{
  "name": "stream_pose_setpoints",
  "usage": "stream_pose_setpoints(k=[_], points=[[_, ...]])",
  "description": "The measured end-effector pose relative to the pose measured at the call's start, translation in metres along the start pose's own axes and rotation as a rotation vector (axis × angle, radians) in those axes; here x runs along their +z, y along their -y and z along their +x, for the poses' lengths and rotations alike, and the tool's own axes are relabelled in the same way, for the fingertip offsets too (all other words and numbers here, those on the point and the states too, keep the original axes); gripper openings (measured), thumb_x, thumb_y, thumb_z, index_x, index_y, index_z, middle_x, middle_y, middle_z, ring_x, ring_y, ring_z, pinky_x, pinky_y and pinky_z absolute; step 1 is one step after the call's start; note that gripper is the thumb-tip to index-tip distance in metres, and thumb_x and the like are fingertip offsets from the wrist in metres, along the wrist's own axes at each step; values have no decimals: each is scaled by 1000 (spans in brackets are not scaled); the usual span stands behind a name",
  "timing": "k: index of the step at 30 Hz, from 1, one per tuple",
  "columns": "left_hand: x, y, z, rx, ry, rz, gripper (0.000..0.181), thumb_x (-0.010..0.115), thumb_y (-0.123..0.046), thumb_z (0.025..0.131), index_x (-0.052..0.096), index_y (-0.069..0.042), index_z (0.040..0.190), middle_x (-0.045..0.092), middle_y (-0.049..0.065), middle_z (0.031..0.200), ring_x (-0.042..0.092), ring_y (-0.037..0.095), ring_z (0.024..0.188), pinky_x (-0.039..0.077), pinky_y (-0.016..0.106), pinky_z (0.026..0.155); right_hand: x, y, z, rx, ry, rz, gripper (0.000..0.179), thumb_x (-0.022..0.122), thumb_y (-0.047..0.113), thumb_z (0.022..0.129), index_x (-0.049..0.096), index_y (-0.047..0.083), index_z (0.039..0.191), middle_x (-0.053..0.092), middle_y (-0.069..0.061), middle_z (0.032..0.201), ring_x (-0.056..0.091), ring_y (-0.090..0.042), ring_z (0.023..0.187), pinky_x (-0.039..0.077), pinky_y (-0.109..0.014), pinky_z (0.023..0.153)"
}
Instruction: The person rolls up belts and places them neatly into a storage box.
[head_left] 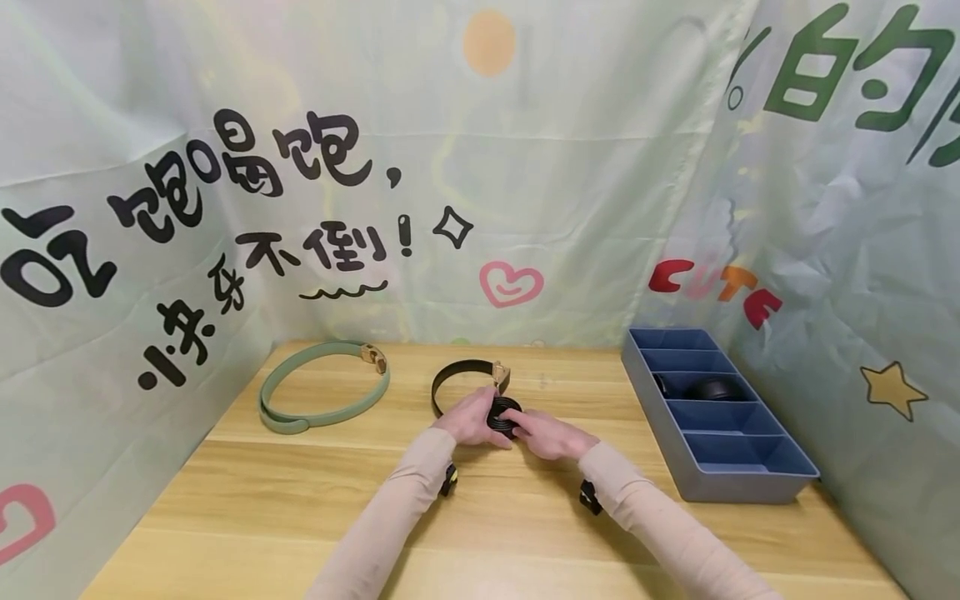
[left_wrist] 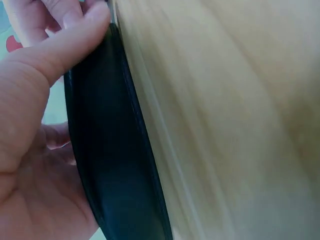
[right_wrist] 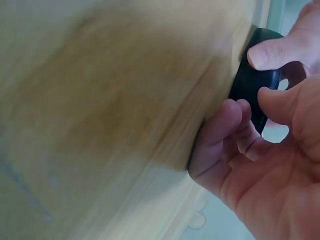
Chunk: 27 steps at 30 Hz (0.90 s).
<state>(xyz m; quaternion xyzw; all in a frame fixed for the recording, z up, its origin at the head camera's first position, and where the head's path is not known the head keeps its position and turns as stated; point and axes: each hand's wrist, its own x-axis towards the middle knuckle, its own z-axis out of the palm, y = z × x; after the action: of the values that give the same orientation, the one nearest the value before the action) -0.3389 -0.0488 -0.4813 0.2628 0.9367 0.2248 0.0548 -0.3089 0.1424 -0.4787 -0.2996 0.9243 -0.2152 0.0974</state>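
Observation:
A black belt [head_left: 463,367] lies on the table, partly rolled into a tight coil [head_left: 495,408]. Its unrolled part arcs behind my left hand [head_left: 471,419] to a gold-coloured buckle [head_left: 501,373]. That hand grips the coil from the left, and in the left wrist view the thumb lies over the belt's band [left_wrist: 115,135]. From the right, my right hand [head_left: 557,437] holds the coil, its index finger reaching onto the top of the roll. Thumb and curled fingers of the right hand [right_wrist: 270,165] sit against the black strap [right_wrist: 247,82] in the right wrist view.
To the left, a green belt [head_left: 330,415] with a gold-coloured buckle lies in a loose loop. A blue-grey divided box [head_left: 738,487] stands at the right, with a black coiled item [head_left: 714,389] in its middle compartment. Printed cloth [head_left: 570,208] hangs around the table [head_left: 510,533].

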Motion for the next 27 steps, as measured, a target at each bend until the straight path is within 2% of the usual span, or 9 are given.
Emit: stream_pose_setpoints(k=[2, 5, 8, 10, 13, 17, 20, 23, 27], points=[[0, 1, 0, -3, 4, 12, 80, 88, -46, 67, 48, -8, 125, 59, 10, 122, 59, 24, 110, 48, 37, 97, 0, 0, 0, 31, 13, 6, 37, 45, 8, 102, 50, 17, 138, 59, -22, 122, 59, -34, 111, 46, -53, 97], [-2, 2, -2, 20, 67, 33, 92, 86, -42, 72, 39, -10, 144, 51, 13, 140, 54, 27, 123, 45, 39, 103, -2, -1, 1, 53, 47, 6, 38, 45, 7, 102, 51, 17, 138, 57, -22, 128, 56, -37, 119, 43, -55, 102], [-8, 5, -3, 80, 151, -5, 97, 84, -26, 76, 29, -15, 155, 38, 14, 153, 45, 30, 134, 40, 42, 108, -5, -4, 3, 47, 72, 4, 38, 43, 6, 102, 52, 16, 138, 56, -23, 130, 54, -38, 122, 40, -55, 106], [-12, 6, -3, 99, 183, -49, 96, 83, -16, 74, 30, -15, 155, 39, 15, 152, 45, 30, 133, 39, 43, 108, -7, -6, 3, 43, 77, 4, 39, 43, 5, 101, 52, 17, 137, 56, -22, 129, 54, -37, 121, 40, -54, 106], [-13, 6, 0, 82, 161, -46, 91, 84, -14, 71, 39, -12, 150, 48, 14, 144, 50, 28, 128, 41, 40, 106, -6, -6, 4, 40, 76, 10, 41, 44, 8, 101, 51, 18, 140, 57, -21, 128, 55, -33, 117, 41, -52, 104], [-9, 2, 2, 19, 73, 62, 83, 87, -33, 70, 48, -14, 141, 58, 9, 132, 57, 23, 118, 46, 37, 101, -3, -1, 4, 54, 66, 28, 40, 48, 22, 103, 50, 20, 142, 57, -19, 124, 55, -25, 105, 45, -48, 94], [-7, 0, 2, -24, 40, 114, 89, 86, -48, 68, 47, -15, 141, 58, 8, 128, 59, 23, 114, 48, 39, 98, -2, 1, 4, 60, 52, 25, 38, 49, 29, 103, 51, 20, 140, 57, -17, 117, 53, -23, 96, 46, -45, 86], [-8, 0, 0, -19, 51, 124, 94, 85, -52, 67, 44, -17, 144, 56, 10, 132, 58, 26, 116, 48, 42, 97, -3, 2, 3, 61, 51, 10, 35, 46, 26, 104, 52, 20, 138, 57, -19, 117, 54, -25, 97, 47, -46, 87], [-12, 3, -2, 57, 140, 120, 95, 85, -40, 73, 37, -19, 152, 47, 10, 146, 50, 27, 129, 43, 42, 104, -7, 2, 2, 77, 84, 31, 35, 44, 22, 105, 50, 21, 139, 52, -24, 129, 53, -32, 115, 43, -52, 100]])
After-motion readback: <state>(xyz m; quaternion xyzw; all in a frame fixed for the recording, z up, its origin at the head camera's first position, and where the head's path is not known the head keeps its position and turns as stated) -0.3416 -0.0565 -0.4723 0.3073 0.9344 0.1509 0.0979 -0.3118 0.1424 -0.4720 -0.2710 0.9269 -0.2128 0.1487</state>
